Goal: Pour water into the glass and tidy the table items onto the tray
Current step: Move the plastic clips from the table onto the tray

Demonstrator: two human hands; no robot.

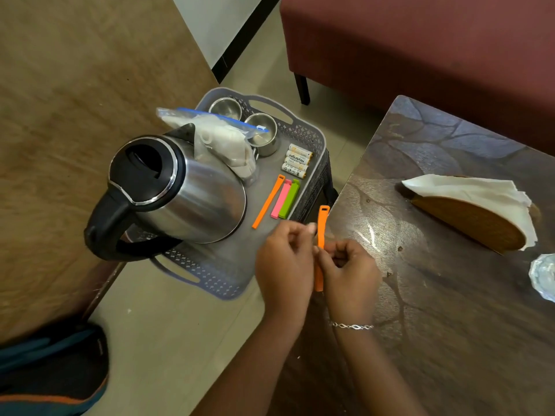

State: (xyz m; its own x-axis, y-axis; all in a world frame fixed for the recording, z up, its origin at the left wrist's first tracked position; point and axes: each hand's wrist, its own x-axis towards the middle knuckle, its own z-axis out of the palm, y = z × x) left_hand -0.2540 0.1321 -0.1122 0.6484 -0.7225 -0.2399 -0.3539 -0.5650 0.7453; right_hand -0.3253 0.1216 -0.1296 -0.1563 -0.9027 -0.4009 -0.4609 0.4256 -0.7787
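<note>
While the right hand (348, 271) curls round the lower half of an orange clip (322, 226), we see the left hand (285, 259) just beside it at 9 o'clock, fingers bent & tips pinched near the clip's middle; it's blurred, so we can't tell if it touches. The clip stands approx. upright over the gap btwn the grey tray (234, 259) & the dark table (450, 325). On the tray: kettle (180, 190) at 9 o'clock, zip bag (222, 139) & two steel cups (260, 127) at 12, batteries (297, 160) at 2, three more clips (282, 199) (orange, pink, green) at 3. The glass (543, 274) sits on the table at the view's 3 o'clock edge, w/ a napkin holder (468, 217) at its 10 o'clock.
</note>
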